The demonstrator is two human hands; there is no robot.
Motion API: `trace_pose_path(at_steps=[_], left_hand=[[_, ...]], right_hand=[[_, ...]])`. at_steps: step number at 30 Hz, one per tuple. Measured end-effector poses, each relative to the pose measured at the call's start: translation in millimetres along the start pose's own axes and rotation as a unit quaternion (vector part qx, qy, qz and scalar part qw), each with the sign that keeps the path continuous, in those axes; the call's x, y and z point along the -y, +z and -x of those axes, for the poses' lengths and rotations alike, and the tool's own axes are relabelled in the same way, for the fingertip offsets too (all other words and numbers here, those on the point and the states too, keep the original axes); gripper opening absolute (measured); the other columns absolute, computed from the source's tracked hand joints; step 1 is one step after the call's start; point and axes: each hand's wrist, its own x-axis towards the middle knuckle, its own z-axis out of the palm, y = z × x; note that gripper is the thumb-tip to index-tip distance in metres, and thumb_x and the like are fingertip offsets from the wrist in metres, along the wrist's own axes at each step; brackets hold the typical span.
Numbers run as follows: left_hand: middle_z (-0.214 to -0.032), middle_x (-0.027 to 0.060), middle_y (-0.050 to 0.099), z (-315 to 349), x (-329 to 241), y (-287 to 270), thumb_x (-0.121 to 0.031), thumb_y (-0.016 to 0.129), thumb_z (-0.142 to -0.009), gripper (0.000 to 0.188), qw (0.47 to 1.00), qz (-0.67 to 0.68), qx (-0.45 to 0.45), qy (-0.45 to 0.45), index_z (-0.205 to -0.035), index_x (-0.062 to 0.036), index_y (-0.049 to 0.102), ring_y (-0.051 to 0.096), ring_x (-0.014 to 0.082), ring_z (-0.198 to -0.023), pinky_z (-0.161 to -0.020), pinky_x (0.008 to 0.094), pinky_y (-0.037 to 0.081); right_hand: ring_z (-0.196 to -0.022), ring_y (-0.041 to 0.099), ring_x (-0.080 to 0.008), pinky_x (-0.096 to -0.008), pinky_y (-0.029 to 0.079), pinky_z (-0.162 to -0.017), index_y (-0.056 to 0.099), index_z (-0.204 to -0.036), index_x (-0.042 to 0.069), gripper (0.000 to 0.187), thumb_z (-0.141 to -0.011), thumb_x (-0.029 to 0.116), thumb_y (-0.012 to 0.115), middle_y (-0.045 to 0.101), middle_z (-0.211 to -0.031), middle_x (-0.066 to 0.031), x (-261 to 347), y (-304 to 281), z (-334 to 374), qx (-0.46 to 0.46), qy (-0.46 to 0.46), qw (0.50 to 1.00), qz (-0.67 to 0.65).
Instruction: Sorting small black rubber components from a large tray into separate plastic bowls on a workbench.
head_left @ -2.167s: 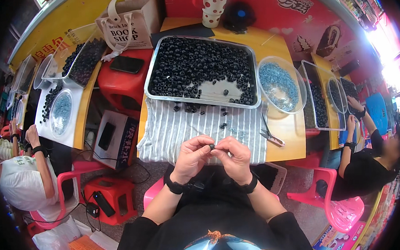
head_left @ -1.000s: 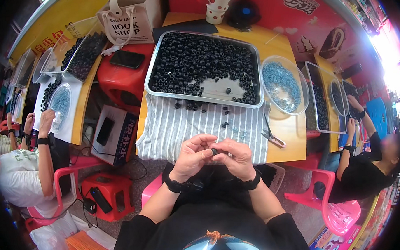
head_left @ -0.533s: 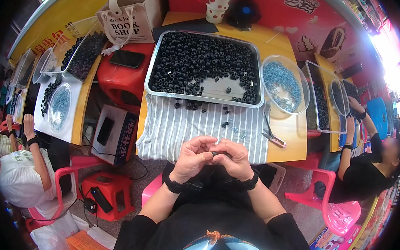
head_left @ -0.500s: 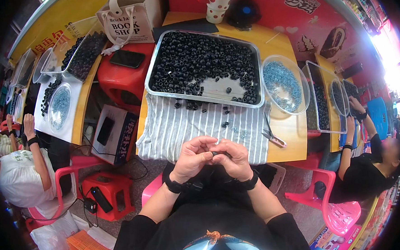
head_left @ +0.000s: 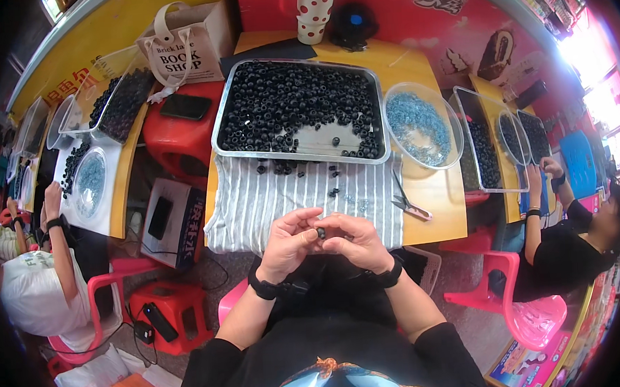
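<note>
My left hand (head_left: 289,245) and my right hand (head_left: 360,243) meet just in front of the table's near edge. A dark round bead (head_left: 320,233) shows between their fingertips, pinched by my left thumb and fingers. My right fingers are bent in close against it; what they pinch is too small to make out. Beyond my hands lies a grey-and-white striped cloth (head_left: 254,203) with a few loose black beads (head_left: 334,192) and some tiny clear-blue pieces. At its far side stands a clear tray (head_left: 301,153) of black beads, beside a round tub (head_left: 455,159) of small light-blue pieces.
Small scissors (head_left: 413,208) lie at the cloth's right edge. A spotted cup (head_left: 314,14), a dark round device (head_left: 352,26) and a canvas bag (head_left: 207,41) stand behind. A phone (head_left: 185,107) rests on a red stool. Co-workers sit left (head_left: 38,292) and right (head_left: 565,250).
My fingers have parted slightly, and the bead between them has come into clearer view. The whole scene has shifted a little to the left as the head turned.
</note>
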Motion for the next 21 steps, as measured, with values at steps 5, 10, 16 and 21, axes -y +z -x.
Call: trace_pose_path(at_steps=[5, 10, 16, 21], left_hand=[[-0.099, 0.0094, 0.067, -0.2, -1.0, -0.6, 0.001, 0.065, -0.088, 0.038, 1.000, -0.015, 0.020, -0.006, -0.125, 0.0009, 0.057, 0.065, 0.0141, -0.080, -0.069, 0.0249, 0.056], [-0.098, 0.0097, 0.067, 3.0, -0.1, -7.6, -0.001, 0.064, -0.088, 0.036, 0.999, -0.017, 0.043, -0.015, -0.124, 0.0009, 0.058, 0.066, 0.0149, -0.078, -0.067, 0.0246, 0.055], [-0.112, 0.0141, 0.064, -0.6, 1.5, 3.7, -0.002, 0.062, -0.090, 0.039, 0.999, -0.024, 0.038, -0.004, -0.128, 0.0003, 0.056, 0.066, 0.0184, -0.090, -0.077, 0.0286, 0.056], [-0.125, 0.0233, 0.059, -4.7, 2.7, -0.9, -0.003, 0.059, -0.093, 0.039, 0.996, -0.053, 0.066, -0.001, -0.130, 0.0043, 0.053, 0.065, 0.0253, -0.101, -0.087, 0.0305, 0.053]], right_hand=[[-0.077, 0.066, -0.0159, -0.0276, 0.050, -0.067, 0.065, -0.110, 0.000, 0.025, -0.085, -0.001, 0.065, 0.066, -0.085, -0.0081, 6.5, 1.1, -1.3, -0.005, -0.027, 0.999, 0.036], [-0.072, 0.066, -0.0211, -0.0294, 0.050, -0.064, 0.064, -0.100, 0.000, 0.017, -0.083, -0.003, 0.063, 0.065, -0.081, -0.0105, 4.5, 8.2, -1.0, -0.004, -0.064, 0.996, 0.061], [-0.068, 0.063, -0.0205, -0.0292, 0.049, -0.063, 0.063, -0.097, 0.000, 0.015, -0.083, -0.002, 0.064, 0.063, -0.079, -0.0098, 22.5, -4.3, 4.7, -0.055, -0.042, 0.986, 0.153], [-0.076, 0.059, -0.0100, -0.0250, 0.049, -0.069, 0.063, -0.100, -0.001, 0.015, -0.086, -0.006, 0.062, 0.061, -0.087, -0.0017, 63.4, -81.5, 34.0, -0.321, -0.023, 0.929, 0.182]])
